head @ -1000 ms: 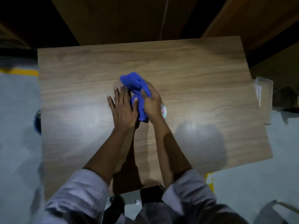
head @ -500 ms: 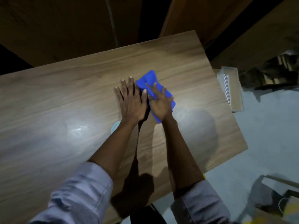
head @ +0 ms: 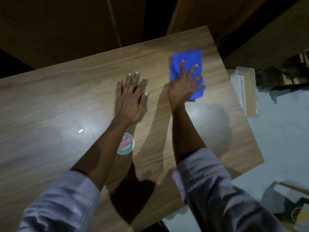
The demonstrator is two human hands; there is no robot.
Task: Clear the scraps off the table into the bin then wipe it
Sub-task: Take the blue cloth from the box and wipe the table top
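Note:
A blue cloth lies flat near the far right corner of the wooden table. My right hand presses down on it with straight, spread fingers. My left hand rests flat on the bare wood to the left of the cloth, fingers straight. A round teal and pink sticker shows on the table beside my left forearm, partly hidden by it. A small white scrap lies on the tabletop to the left.
A clear plastic bin with a white ribbed insert stands on the floor just past the table's right edge. Dark wooden panels rise behind the table. Grey floor lies to the right, with a dark object at the lower right.
My right hand has slid the blue cloth away from my left hand toward the far right corner. The cloth now lies flatter. My left hand stays flat on the table.

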